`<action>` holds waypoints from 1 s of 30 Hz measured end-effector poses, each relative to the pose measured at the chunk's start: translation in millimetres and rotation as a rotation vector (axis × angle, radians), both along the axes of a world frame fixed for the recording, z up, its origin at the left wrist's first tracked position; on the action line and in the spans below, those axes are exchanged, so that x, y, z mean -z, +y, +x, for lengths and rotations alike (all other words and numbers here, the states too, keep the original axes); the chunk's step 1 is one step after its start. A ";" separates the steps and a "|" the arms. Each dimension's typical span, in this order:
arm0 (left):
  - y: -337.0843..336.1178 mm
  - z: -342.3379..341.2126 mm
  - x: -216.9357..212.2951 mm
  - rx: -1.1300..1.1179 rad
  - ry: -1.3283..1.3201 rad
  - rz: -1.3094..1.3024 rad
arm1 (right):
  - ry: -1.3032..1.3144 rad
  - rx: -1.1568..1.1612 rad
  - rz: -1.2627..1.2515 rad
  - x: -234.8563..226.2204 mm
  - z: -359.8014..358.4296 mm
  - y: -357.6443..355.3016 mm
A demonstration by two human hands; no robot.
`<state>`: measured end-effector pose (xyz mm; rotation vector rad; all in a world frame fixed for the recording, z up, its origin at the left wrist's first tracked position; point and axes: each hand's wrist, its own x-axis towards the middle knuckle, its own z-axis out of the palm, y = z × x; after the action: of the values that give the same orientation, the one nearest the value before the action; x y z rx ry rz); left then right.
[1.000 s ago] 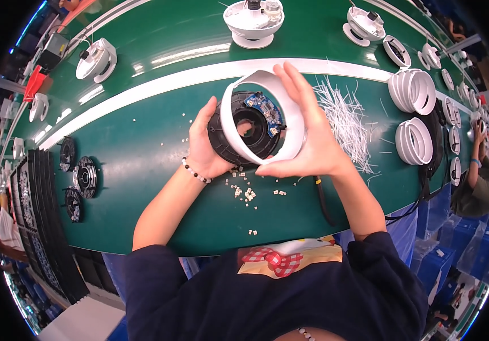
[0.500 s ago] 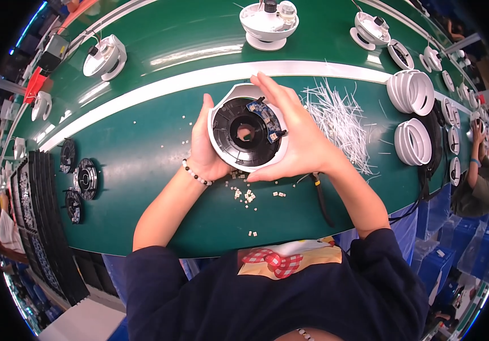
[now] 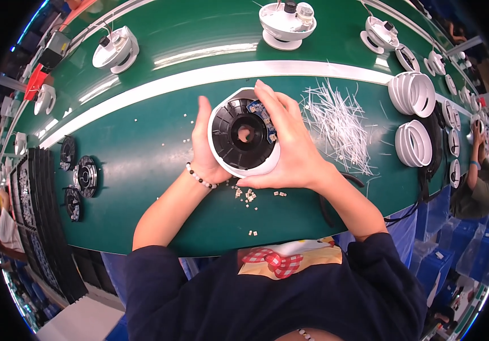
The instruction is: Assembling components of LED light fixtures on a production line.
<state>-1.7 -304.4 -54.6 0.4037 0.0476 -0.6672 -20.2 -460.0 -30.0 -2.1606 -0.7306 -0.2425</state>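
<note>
Between my hands is a white round housing [image 3: 268, 165] with a black ribbed disc [image 3: 230, 150] set in it and a round hole in the middle. A small blue circuit board [image 3: 268, 126] sits at the disc's right side, partly covered by my right fingers. My left hand [image 3: 203, 145] cups the housing from the left, thumb pointing up. From the right, my right hand [image 3: 293, 145] grips it, fingers over the upper rim and thumb along the lower edge. Skin shows through the hole. Pliers with dark handles [image 3: 327, 210] lie partly hidden under my right forearm.
White cable ties [image 3: 338, 128] lie heaped to the right, near stacked white rings [image 3: 412, 143]. Small white connectors [image 3: 249, 196] are scattered below my hands. Black round parts [image 3: 86, 176] lie left beside black trays [image 3: 43, 216]. White assemblies [image 3: 286, 25] stand on the green conveyor behind.
The housing has tilted and turned slightly in my hands, and my right fingers now cover more of the circuit board. On the conveyor, the white assemblies have moved right.
</note>
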 end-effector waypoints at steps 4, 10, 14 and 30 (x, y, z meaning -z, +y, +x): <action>10.1 1.4 3.8 0.117 -0.044 -0.117 | -0.016 -0.102 -0.114 -15.2 5.3 -2.7; 4.2 -5.1 0.3 -0.008 -0.083 -0.008 | 0.045 -0.014 -0.034 -10.0 3.1 -5.6; -3.8 -3.9 -0.5 -0.096 -0.119 0.047 | 0.000 0.281 0.035 2.9 -18.3 13.7; -51.1 28.2 -10.8 0.050 0.016 0.341 | -0.451 0.218 0.001 16.6 -20.9 -47.5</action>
<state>26.5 -355.5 -43.8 0.7297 0.1685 -0.7131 -41.1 -507.5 -46.6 -2.2076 -0.7355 -0.8641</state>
